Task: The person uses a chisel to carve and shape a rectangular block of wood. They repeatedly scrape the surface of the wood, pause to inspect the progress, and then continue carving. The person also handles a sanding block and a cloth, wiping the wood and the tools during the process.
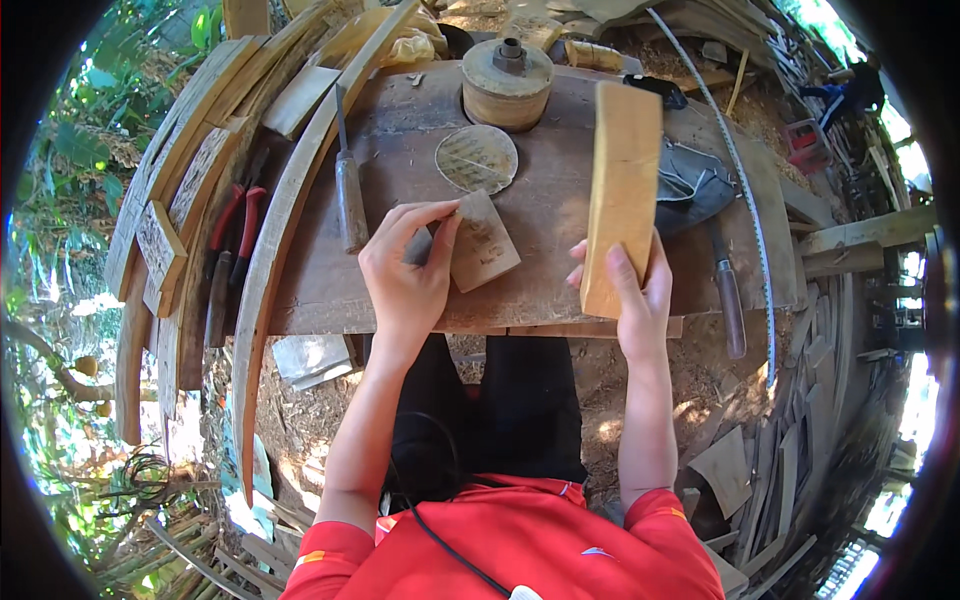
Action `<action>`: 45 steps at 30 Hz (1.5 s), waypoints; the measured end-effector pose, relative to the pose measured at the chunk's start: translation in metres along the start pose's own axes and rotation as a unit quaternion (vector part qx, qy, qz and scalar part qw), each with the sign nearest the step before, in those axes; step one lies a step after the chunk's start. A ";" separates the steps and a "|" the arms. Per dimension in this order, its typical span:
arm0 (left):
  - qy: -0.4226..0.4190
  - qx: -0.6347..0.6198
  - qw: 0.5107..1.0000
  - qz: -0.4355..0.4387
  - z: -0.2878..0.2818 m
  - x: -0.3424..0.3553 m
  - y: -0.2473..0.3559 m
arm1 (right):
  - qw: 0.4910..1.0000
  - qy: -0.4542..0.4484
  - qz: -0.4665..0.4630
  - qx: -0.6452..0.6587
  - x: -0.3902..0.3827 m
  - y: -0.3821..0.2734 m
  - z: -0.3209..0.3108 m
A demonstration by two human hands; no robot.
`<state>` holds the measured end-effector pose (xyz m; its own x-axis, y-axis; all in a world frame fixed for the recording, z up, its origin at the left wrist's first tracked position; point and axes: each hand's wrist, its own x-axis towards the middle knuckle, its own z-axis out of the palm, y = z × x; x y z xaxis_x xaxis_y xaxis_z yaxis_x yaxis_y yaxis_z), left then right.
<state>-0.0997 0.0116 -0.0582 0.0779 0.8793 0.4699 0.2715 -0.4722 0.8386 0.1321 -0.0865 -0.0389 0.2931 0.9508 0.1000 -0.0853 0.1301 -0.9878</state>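
Note:
My left hand (408, 280) pinches the upper left corner of a small square wooden block (485, 245) on the worktable (310, 290). My right hand (640, 290) grips a long pale rectangular block (625, 170), held upright in view at the table's right part. Just beyond the square block lies a round disc (476, 156) with marks on it. Behind that stands a wooden cylinder (505, 100) with a dark metal fitting on top.
A tool with a wooden handle (352, 210) lies left, beside long curved boards (270, 260) and red-handled pliers (250, 210). At right are a dark bag-like item (680, 200), a wooden-handled tool (728, 310) and a long thin strip (760, 260). Scrap wood covers the ground at right.

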 end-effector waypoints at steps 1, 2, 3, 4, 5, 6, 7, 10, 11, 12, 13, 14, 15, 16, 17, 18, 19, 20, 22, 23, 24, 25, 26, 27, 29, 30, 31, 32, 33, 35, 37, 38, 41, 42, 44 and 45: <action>-0.002 -0.007 1.000 -0.005 -0.001 -0.001 -0.003 | 1.000 0.012 -0.006 0.005 0.000 -0.002 0.001; -0.004 -0.015 1.000 -0.009 -0.001 0.000 -0.006 | 1.000 0.015 -0.002 0.010 -0.001 0.001 0.001; -0.006 -0.022 1.000 -0.013 -0.002 -0.001 -0.008 | 1.000 0.019 0.001 0.014 -0.002 0.004 0.000; -0.005 -0.020 1.000 -0.013 -0.001 -0.001 -0.007 | 1.000 0.024 0.000 0.017 -0.001 0.004 0.000; -0.003 -0.017 1.000 -0.013 -0.001 -0.001 -0.005 | 0.999 0.031 -0.004 0.015 -0.002 0.005 0.001; -0.002 -0.015 1.000 -0.012 0.000 -0.001 -0.003 | 0.999 0.038 -0.007 0.012 -0.002 0.006 0.003; -0.001 -0.009 1.000 -0.006 -0.001 0.000 -0.001 | 0.999 0.044 -0.009 0.011 -0.003 0.007 0.005; 0.007 0.006 1.000 0.010 -0.001 -0.001 0.001 | 0.999 0.049 -0.012 0.010 -0.003 0.009 0.005; 0.012 0.010 1.000 0.013 -0.001 -0.002 0.001 | 0.999 0.050 -0.014 0.003 -0.003 0.008 0.007; 0.018 0.014 1.000 0.015 -0.001 -0.002 0.001 | 0.999 0.051 -0.017 -0.005 -0.003 0.005 0.009; 0.020 0.014 1.000 0.009 -0.001 -0.002 0.000 | 0.998 0.051 -0.020 -0.013 -0.003 0.003 0.010; 0.022 0.014 1.000 0.003 -0.001 -0.002 -0.002 | 0.998 0.049 -0.020 -0.015 -0.003 0.003 0.009; 0.024 0.015 1.000 -0.004 -0.001 -0.002 -0.002 | 0.999 0.047 -0.020 -0.017 -0.003 0.004 0.009; 0.026 0.018 0.999 -0.003 0.000 -0.001 -0.002 | 0.999 0.044 -0.019 -0.018 -0.003 0.005 0.009; 0.028 0.022 0.999 -0.002 0.000 0.000 -0.001 | 0.999 0.046 -0.019 -0.018 -0.003 0.004 0.009; 0.030 0.026 0.999 -0.002 0.000 0.000 -0.001 | 0.999 0.048 -0.018 -0.017 -0.004 0.004 0.009; 0.030 0.027 0.999 -0.002 0.001 0.001 -0.001 | 0.998 0.049 -0.017 -0.017 -0.004 0.003 0.009; 0.030 0.029 0.999 -0.002 0.001 0.001 0.000 | 0.999 0.048 -0.019 -0.016 -0.004 0.004 0.009; 0.029 0.039 0.999 0.004 0.001 0.001 0.000 | 0.999 0.045 -0.021 -0.017 -0.004 0.004 0.009; 0.028 0.046 0.999 0.011 0.001 0.001 -0.001 | 0.999 0.044 -0.023 -0.018 -0.004 0.004 0.009; 0.027 0.053 0.998 0.018 0.002 0.001 -0.001 | 0.999 0.043 -0.025 -0.019 -0.004 0.005 0.009; 0.033 0.055 0.998 0.015 0.002 0.001 0.000 | 0.999 0.041 -0.028 -0.021 -0.004 0.005 0.009; 0.039 0.057 0.998 0.013 0.003 0.001 0.001 | 0.999 0.035 -0.023 -0.014 -0.004 0.006 0.008; 0.045 0.059 0.997 0.011 0.004 0.000 0.003 | 0.999 0.030 -0.017 -0.008 -0.005 0.006 0.006; 0.047 0.073 0.996 0.025 0.005 0.000 0.004 | 0.999 0.034 -0.016 -0.037 -0.006 0.002 0.008; 0.048 0.080 0.995 0.032 0.006 0.000 0.004 | 0.996 0.045 -0.018 -0.074 -0.008 -0.003 0.012; 0.050 0.087 0.994 0.033 0.005 -0.001 0.002 | 0.992 0.054 -0.018 -0.110 -0.011 -0.007 0.015; 0.052 0.094 0.994 0.033 0.005 -0.002 0.000 | 0.983 0.053 -0.063 -0.162 -0.012 -0.015 0.016; 0.054 0.102 0.993 0.033 0.004 -0.002 -0.001 | 0.970 0.052 -0.109 -0.212 -0.014 -0.025 0.018; 0.058 0.079 0.995 0.009 0.005 -0.002 0.002 | 0.945 0.066 -0.188 -0.259 -0.020 -0.041 0.024; 0.061 0.070 0.996 -0.001 0.005 -0.002 0.003 | 0.913 0.052 -0.233 -0.330 -0.026 -0.043 0.021; 0.060 0.073 0.996 0.002 0.006 -0.003 0.001 | 0.894 0.046 -0.256 -0.364 -0.027 -0.043 0.020; 0.057 0.096 0.994 -0.003 0.005 -0.003 0.003 | 0.896 -0.089 -0.136 -0.414 -0.023 -0.046 0.024; 0.056 0.106 0.993 -0.007 0.006 -0.003 0.004 | 0.898 -0.130 -0.051 -0.417 -0.022 -0.051 0.025; 0.062 0.068 0.996 -0.008 0.005 -0.003 0.002 | 0.912 -0.070 -0.150 -0.375 -0.026 -0.049 0.026; 0.066 0.049 0.997 -0.009 0.005 -0.004 0.001 | 0.914 -0.040 -0.199 -0.351 -0.028 -0.048 0.026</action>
<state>-0.0947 0.0079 -0.0603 -0.0526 0.8685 0.4928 0.3646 -0.4428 0.8192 0.1031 -0.1121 0.0091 0.0947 0.8883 0.4494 0.6535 0.2850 -0.7012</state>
